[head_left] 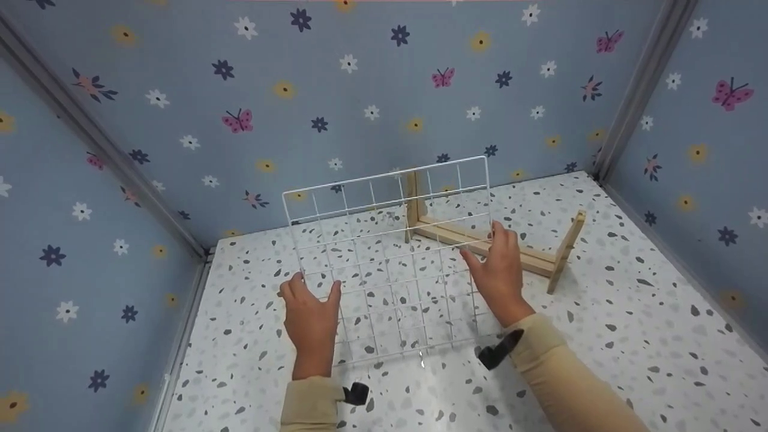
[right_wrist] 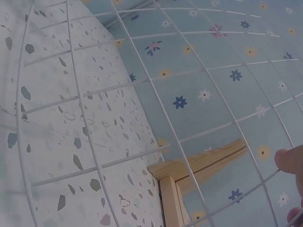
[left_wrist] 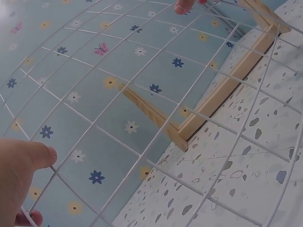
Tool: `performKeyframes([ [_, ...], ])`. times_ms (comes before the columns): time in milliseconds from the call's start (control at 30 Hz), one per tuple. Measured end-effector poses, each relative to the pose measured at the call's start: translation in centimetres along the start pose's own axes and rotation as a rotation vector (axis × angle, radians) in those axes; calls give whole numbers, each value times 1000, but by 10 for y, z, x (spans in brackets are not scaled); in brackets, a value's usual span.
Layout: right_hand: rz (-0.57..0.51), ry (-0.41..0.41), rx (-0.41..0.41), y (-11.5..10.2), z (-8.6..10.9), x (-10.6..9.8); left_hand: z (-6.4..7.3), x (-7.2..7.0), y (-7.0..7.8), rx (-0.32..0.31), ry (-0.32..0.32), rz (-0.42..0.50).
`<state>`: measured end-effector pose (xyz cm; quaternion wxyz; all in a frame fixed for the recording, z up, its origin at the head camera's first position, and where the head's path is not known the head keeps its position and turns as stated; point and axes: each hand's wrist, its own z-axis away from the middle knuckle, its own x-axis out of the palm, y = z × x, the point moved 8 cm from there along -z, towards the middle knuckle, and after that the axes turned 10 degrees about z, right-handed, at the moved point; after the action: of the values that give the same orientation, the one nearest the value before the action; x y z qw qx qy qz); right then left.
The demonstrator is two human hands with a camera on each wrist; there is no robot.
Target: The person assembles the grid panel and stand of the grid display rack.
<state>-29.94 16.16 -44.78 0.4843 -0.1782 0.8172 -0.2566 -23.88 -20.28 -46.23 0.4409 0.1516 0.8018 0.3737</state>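
A white wire grid panel (head_left: 384, 175) stands tilted above the speckled surface, between my two hands. My left hand (head_left: 311, 318) grips its left edge, fingers round the outer wire and thumb on the near side; the left wrist view shows this thumb (left_wrist: 40, 156) against a wire. On the right edge, a little higher, my right hand (head_left: 499, 276) holds the panel the same way, its thumb (right_wrist: 286, 161) at a wire in the right wrist view. Behind the panel lies a light wooden stand (head_left: 480, 243), a crossbar with an upright at each end, partly seen through the wires.
The white speckled table (head_left: 624, 336) reaches back to a blue flowered wall (head_left: 372, 78). Similar panels close the left (head_left: 72, 264) and right (head_left: 714, 180) sides, with grey metal posts at the corners. Black straps sit at both wrists.
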Motion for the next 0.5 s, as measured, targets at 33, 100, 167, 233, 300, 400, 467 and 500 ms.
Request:
performKeyframes([
  [33, -2, 9, -4, -1, 0, -1, 0, 0, 0, 3, 6, 2],
  [100, -5, 21, -15, -1, 0, -1, 0, -1, 1, 7, 19, 7],
  [167, -10, 34, -22, -2, 1, -1, 0, -2, 2, 15, 32, 13],
  [233, -17, 45, -31, -2, 2, -1, 0, -2, 3, 29, 46, 16],
  [300, -23, 53, -36, -3, 2, -1, 0, -2, 3, 43, 59, 17],
  [400, -31, 65, -40, -4, 3, -1, 0, -3, 4, 59, 78, 19],
  [467, -35, 73, -33, -4, 3, -1, 0, -3, 4, 65, 87, 26],
  [500, -35, 77, -30, -4, 3, -1, 0, -3, 4, 68, 90, 31],
])
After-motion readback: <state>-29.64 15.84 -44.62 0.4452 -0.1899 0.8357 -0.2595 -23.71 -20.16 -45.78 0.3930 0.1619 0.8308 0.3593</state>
